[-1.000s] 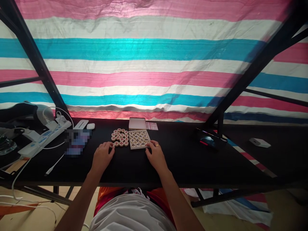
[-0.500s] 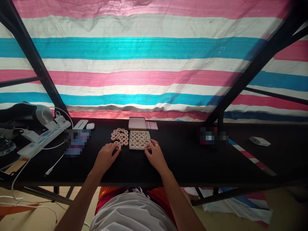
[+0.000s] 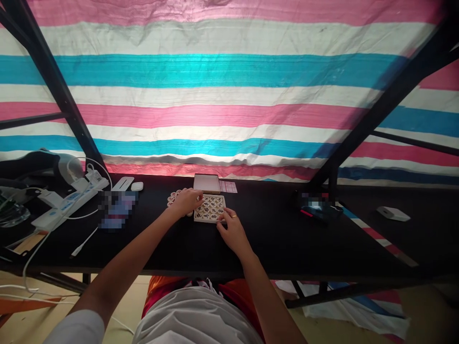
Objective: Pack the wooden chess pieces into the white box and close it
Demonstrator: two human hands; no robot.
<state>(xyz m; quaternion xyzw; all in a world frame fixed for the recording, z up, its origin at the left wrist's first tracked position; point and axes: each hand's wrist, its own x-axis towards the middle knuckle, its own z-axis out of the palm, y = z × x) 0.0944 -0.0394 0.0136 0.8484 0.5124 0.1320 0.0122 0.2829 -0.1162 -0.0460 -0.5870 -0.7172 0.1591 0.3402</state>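
A white open box [image 3: 205, 220] on the black table holds rows of round Chinese chess pieces with black characters [image 3: 206, 210]. My left hand [image 3: 185, 201] is over the box's far left corner, its fingers closed on a Chinese chess piece that they mostly hide. At the near right corner, my right hand [image 3: 231, 229] grips the box's edge between thumb and fingers. Left of the box lies a cluster of Chinese chess pieces with red characters [image 3: 173, 195], partly covered by my left hand and wrist.
Behind the box stands the box lid [image 3: 206, 183], with a printed paper [image 3: 228, 187] beside it. A power strip [image 3: 70, 203] with cables, a white earbud case [image 3: 136, 186] and a blurred-out phone-like item [image 3: 118, 212] lie left. A white adapter [image 3: 393, 213] rests far right.
My left hand has moved from the near side of the red pieces, up and right, to the box's far left corner. My right hand keeps its grip on the box.
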